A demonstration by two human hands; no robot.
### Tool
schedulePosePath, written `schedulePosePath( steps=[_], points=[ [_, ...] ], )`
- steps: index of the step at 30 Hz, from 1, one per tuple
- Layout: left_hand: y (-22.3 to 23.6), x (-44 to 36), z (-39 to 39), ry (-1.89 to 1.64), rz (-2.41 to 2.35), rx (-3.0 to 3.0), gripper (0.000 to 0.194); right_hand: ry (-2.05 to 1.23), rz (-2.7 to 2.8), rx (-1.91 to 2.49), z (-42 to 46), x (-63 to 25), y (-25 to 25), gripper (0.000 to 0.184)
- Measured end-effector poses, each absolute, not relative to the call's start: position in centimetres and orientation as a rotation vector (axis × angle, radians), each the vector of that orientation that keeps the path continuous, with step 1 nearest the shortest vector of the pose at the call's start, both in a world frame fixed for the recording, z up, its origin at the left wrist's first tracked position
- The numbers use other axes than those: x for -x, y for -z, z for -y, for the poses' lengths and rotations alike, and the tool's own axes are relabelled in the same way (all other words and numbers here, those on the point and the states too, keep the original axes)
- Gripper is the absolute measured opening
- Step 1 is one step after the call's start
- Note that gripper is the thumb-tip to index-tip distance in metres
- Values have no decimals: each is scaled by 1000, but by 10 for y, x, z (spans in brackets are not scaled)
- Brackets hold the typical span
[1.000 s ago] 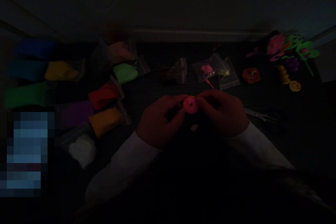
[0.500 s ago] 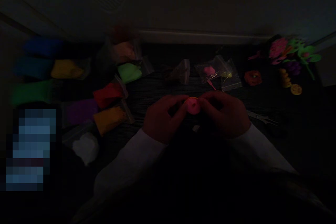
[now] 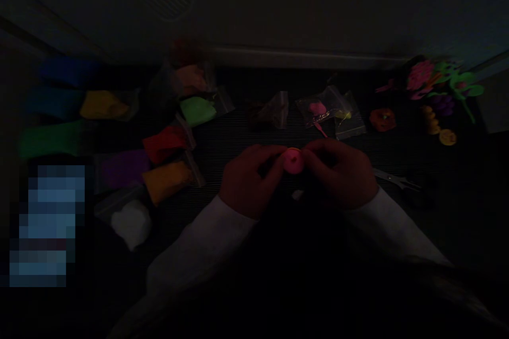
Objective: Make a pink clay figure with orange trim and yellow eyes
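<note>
Between my two hands is a small round pink clay piece (image 3: 293, 161) with a dark spot in its middle and a thin orange-yellow edge along its top. My left hand (image 3: 252, 177) pinches its left side between thumb and fingers. On the other side, my right hand (image 3: 344, 172) pinches it the same way. A small pale scrap (image 3: 297, 194) lies on the dark table just below the piece. Scissors (image 3: 397, 179) with dark handles rest to the right of my right hand. The scene is very dim, so fine detail is lost.
At left lie several bags of coloured clay, among them orange (image 3: 167, 180), red (image 3: 165, 143) and white (image 3: 131, 222). Bags with pink clay (image 3: 317, 108) and yellow clay (image 3: 344, 115) lie beyond my hands. A red-orange clay shape (image 3: 382, 119) and pink clay flowers (image 3: 420, 75) sit at right.
Both hands keep their pinch on the pink clay piece, with almost no movement. The whole view has shifted very slightly.
</note>
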State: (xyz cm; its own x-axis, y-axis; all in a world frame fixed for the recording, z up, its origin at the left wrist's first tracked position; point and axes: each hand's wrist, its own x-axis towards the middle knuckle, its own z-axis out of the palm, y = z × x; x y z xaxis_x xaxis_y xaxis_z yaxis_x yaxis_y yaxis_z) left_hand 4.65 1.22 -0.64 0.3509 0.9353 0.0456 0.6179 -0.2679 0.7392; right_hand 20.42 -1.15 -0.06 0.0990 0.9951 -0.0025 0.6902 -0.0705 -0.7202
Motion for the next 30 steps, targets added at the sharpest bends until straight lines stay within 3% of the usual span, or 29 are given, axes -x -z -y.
schedulePosePath(
  steps=[30],
  points=[
    [10,-48,-12,-636,-1314,-2054,25,-767,1642,1774,11,-204,0,13]
  ],
)
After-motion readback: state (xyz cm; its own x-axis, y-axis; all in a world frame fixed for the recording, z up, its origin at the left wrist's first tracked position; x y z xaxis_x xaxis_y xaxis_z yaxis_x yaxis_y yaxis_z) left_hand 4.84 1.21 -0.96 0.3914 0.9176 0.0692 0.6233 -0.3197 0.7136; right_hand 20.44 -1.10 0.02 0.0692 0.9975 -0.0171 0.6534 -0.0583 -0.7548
